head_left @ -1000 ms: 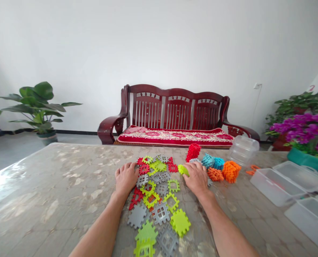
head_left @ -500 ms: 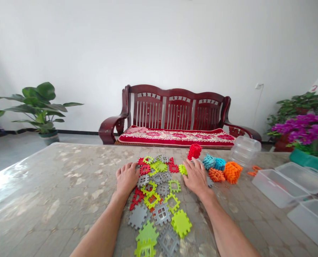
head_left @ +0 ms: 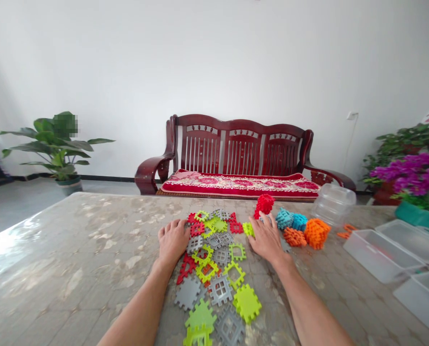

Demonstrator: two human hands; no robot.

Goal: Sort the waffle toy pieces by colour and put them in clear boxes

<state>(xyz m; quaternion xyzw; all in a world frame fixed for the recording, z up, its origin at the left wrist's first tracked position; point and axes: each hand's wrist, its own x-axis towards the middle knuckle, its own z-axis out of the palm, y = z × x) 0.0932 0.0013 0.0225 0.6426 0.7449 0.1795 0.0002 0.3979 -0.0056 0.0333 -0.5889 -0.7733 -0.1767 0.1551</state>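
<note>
Left of center, the left hand (head_left: pixel 173 240) rests palm-down, fingers loose, beside flat notched pieces (head_left: pixel 220 289) filling the lower middle. Right of them, the right hand (head_left: pixel 267 238) lies unclenched, fingers spread, beside a lime piece (head_left: pixel 248 229). Light, flat fingertips would disturb least.

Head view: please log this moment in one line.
left hand: beside toothed pieces | right hand: by lime piece, contact unclear | red block: beyond right hand
</note>
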